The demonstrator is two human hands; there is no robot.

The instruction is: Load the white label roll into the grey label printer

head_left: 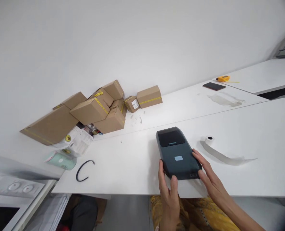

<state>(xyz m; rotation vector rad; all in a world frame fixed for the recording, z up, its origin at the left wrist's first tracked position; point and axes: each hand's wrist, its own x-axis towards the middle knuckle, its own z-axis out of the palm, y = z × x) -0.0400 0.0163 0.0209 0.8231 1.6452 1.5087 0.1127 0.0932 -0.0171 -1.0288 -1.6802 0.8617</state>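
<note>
A dark grey-green boxy device [184,163] with a black panel at its far end and a pale blue button is over the white table near its front edge. My left hand [168,195] grips its near left corner, thumb on the near end. On the right side, my right hand [211,179] holds it near the right corner, fingers along the edge. To the right of the device lies a small white paper roll [209,140] with a strip unrolled toward the right.
Cardboard boxes [90,110] are piled against the wall at the back left. A black headband [78,173] and a mint-green container [65,161] are at the left. A phone [213,86] and a yellow tape measure [223,78] lie at the back right.
</note>
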